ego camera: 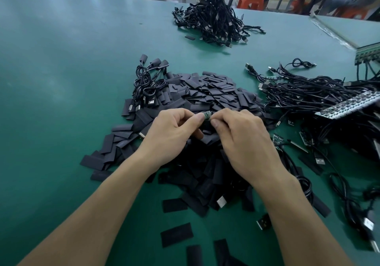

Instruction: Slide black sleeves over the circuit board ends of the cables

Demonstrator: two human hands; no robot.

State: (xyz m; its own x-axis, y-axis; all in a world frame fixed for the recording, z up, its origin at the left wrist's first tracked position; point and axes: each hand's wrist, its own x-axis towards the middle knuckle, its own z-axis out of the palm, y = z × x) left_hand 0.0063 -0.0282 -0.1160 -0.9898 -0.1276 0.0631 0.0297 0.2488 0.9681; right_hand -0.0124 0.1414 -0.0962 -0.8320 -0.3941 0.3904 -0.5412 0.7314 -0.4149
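A small green circuit board (208, 115) is pinched between my left hand (174, 131) and my right hand (240, 136), just above a big heap of flat black sleeves (205, 95). My left thumb and fingers curl round its left end, my right fingertips pinch its right end. A black sleeve piece (206, 135) shows under my fingers; whether either hand holds it is hidden. The board's cable runs down out of sight beneath my right hand.
The green table (61, 70) carries a bundle of sleeved cables (147, 80) left of the heap, a tangle of bare-board cables (312, 92) on the right, and a cable pile (216, 20) at the back. Loose sleeves (176, 235) and USB plugs (263, 221) lie near me.
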